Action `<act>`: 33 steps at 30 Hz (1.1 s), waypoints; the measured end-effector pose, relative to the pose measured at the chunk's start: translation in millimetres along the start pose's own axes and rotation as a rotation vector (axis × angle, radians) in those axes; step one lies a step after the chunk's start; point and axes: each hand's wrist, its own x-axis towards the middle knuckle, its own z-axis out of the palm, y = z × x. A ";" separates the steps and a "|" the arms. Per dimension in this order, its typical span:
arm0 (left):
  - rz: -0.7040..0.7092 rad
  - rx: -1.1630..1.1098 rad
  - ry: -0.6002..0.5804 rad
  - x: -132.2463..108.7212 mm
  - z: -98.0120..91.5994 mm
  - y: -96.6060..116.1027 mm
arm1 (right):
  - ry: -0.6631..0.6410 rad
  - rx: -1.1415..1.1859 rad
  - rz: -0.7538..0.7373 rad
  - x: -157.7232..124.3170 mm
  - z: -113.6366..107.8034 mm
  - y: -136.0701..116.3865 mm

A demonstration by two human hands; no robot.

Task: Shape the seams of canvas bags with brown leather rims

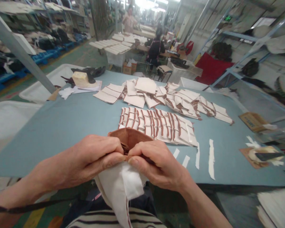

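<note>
Between my two hands is a cream fabric piece with brown lining [111, 190], held up at the table's near edge. My left hand [92, 156] pinches its brown-edged rim from the left, thumb in front and fingers behind. From the right, my right hand [156, 161] grips the same rim, its thumb close to the left one. Brown lining stands up behind my fingers, and a white strip hangs down the front. Just beyond lie rows of overlapping cream pieces with brown edges [156, 125]. My fingertips are partly hidden inside the fold.
On the blue-grey table [68, 136], more cream pieces [144, 87] lie piled at the back. Loose white strips [211, 160] lie to the right, near a roll on cardboard [258, 155]. A yellowish block [80, 79] sits back left. White bins [9, 126] flank the left side. A person [156, 49] sits beyond.
</note>
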 end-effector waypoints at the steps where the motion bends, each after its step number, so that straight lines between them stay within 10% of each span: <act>1: 0.067 0.072 0.049 -2.3 4.7 -2.7 | 0.011 0.032 0.008 -1.1 3.0 0.3; 7: 0.146 0.207 0.229 -9.6 25.2 -16.1 | 0.014 0.153 0.122 -8.8 19.6 5.8; 24: -0.140 0.008 -0.116 -0.8 -17.0 37.0 | -0.082 -0.531 -0.258 9.5 -3.5 -28.4; 29: -0.086 -0.047 0.012 -1.8 2.7 46.2 | -0.031 -0.096 -0.230 9.9 3.2 -9.8; 33: -0.239 -0.333 0.148 0.3 25.4 42.6 | -0.045 0.524 0.063 3.5 29.2 13.0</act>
